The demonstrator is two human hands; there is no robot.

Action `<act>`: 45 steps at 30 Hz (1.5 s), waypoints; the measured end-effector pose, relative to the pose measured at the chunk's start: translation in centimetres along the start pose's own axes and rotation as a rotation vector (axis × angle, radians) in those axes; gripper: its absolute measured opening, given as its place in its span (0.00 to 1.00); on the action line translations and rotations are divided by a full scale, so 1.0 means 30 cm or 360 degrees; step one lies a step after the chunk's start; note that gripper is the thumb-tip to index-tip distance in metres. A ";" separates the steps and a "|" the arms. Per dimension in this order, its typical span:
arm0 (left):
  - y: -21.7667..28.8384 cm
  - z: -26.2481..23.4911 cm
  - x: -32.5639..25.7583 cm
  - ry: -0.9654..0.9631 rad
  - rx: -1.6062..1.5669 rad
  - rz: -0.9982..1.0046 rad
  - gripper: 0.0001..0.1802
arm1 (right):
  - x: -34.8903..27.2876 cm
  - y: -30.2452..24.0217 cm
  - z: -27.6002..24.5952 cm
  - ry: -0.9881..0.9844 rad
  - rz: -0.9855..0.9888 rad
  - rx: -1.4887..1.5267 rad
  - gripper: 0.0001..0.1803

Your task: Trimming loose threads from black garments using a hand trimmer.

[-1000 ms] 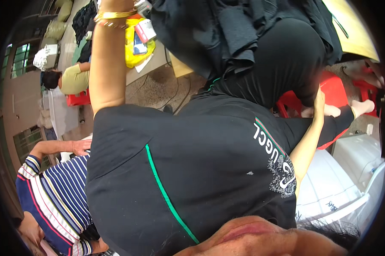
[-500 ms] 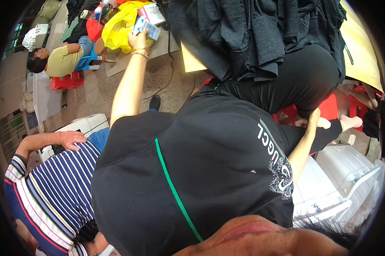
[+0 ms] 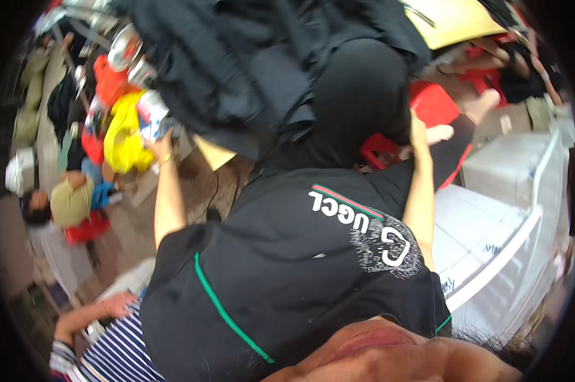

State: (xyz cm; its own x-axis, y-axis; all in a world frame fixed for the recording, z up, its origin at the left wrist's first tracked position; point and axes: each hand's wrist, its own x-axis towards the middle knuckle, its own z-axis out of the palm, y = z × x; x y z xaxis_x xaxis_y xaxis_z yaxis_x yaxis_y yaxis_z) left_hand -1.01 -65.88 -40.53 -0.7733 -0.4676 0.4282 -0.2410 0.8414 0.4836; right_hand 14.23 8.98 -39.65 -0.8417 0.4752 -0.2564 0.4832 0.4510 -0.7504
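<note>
My left hand (image 3: 162,146) reaches out at the left, fingers closed on a small blue-and-white packet (image 3: 152,131); its exact kind is blurred. Right beside it lies a yellow plastic bag (image 3: 123,137). Over my lap and the table edge spreads a heap of dark cloth (image 3: 236,70). My right hand (image 3: 418,130) rests by my bent knee (image 3: 364,95), close to a bare foot and a red plastic stool (image 3: 433,102). The fingers of that hand are mostly hidden by the knee and smeared, so their state does not show.
White plastic bins (image 3: 491,223) stand at my right. A person in a striped shirt (image 3: 119,347) is close by at lower left. Another person in a yellowish top (image 3: 71,198) sits farther left. A yellow board (image 3: 456,22) lies at the far right.
The whole view has swung, so the surroundings sit differently and look blurred. My left hand still holds the packet, now lower in view beside the yellow bag. My right hand stays by the knee.
</note>
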 end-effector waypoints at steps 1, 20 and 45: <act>0.111 0.038 -0.044 -0.0382 -0.0913 -0.0348 0.66 | -0.037 0.023 -0.052 0.0030 0.0035 0.0035 0.31; 1.185 -0.414 0.190 0.0135 -0.1283 0.1166 0.29 | -0.026 0.068 0.001 0.0099 -0.0092 0.0172 0.35; 1.857 -0.081 -0.052 -0.0318 -0.0513 0.2355 0.14 | 0.555 -0.594 -0.271 0.0897 -0.0868 -0.0789 0.23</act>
State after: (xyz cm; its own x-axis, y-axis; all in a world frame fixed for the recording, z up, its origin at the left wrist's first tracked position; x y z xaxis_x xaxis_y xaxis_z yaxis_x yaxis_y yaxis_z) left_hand -11.79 -18.92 -12.38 -0.2681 0.7787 0.5672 0.9082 0.4007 -0.1208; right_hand -6.44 14.99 -25.59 -0.8041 0.3406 0.4873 0.2119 0.9300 -0.3002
